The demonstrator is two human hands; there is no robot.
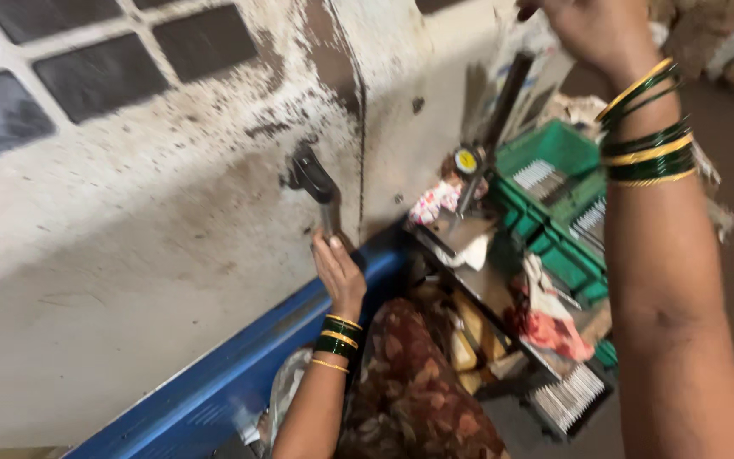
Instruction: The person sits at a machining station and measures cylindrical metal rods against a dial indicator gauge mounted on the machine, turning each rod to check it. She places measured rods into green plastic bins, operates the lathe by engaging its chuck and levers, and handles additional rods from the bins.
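Note:
My left hand (338,274), with green and gold bangles on the wrist, reaches up to the lower end of a dark metal lever handle (316,183) and grips it. The handle is mounted on a worn white machine panel (155,255) with chipped paint. My right hand (592,30) is raised at the top edge of the view, partly cut off, with several green and gold bangles on its wrist. Whether its fingers hold anything is hidden.
A blue frame edge (239,365) runs below the panel. To the right, a green plastic crate (554,153) holds metal parts. Near it are a yellow-faced dial gauge (466,161), rags (554,331) and a tray of thin metal pieces (567,399). Brown patterned cloth (409,391) lies below.

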